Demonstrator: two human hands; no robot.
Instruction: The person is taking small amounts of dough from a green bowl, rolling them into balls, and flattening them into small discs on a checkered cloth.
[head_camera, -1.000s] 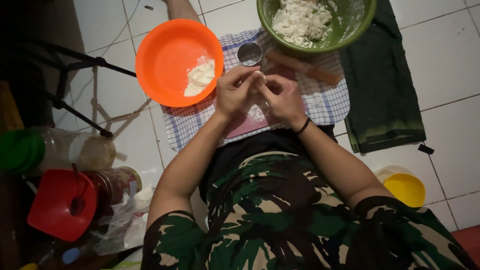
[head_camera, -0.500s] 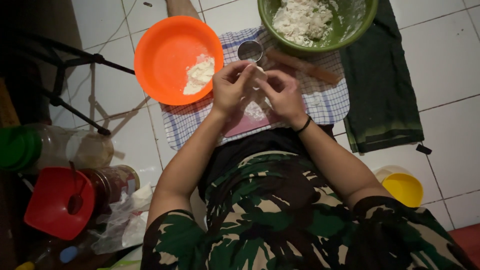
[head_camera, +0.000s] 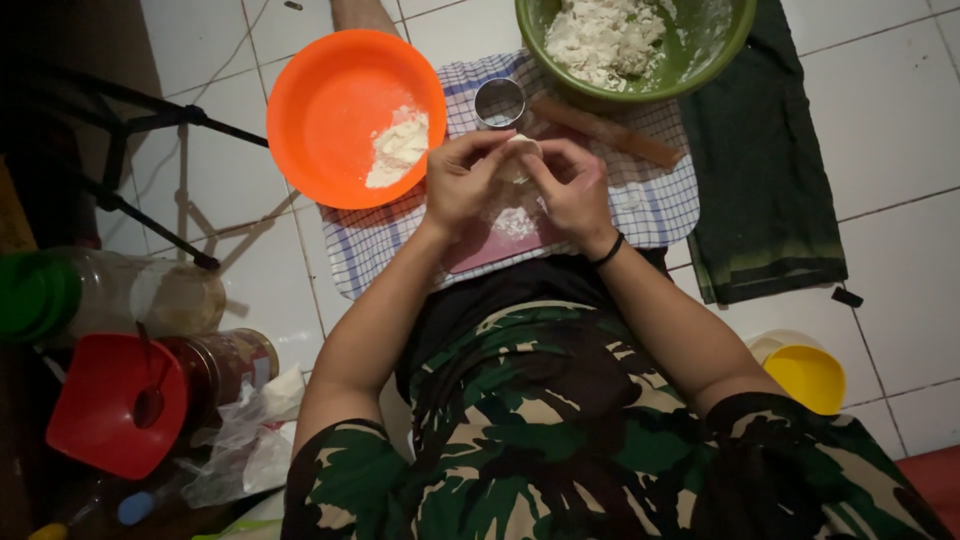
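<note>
My left hand (head_camera: 462, 181) and my right hand (head_camera: 574, 187) meet over a pink board (head_camera: 500, 243) dusted with flour, and together they pinch a small pale piece of dough (head_camera: 520, 153) between the fingertips. A black band circles my right wrist. Just beyond the hands stands a small round metal cup (head_camera: 499, 102), and a wooden rolling pin (head_camera: 605, 132) lies on the checked cloth (head_camera: 650, 205). An orange bowl (head_camera: 330, 95) with a heap of white flour sits to the left. A green bowl (head_camera: 700, 65) with shaggy dough sits at the top.
A dark green cloth (head_camera: 765, 170) lies on the white floor tiles at right. A yellow lid (head_camera: 810, 375) rests near my right elbow. At left are a green-lidded jar (head_camera: 110, 295), a red container (head_camera: 100, 405), a brown jar (head_camera: 225, 365), crumpled plastic and a black stand (head_camera: 130, 165).
Both hands stay together over the board, working the dough piece with the fingertips. The view has shifted only slightly.
</note>
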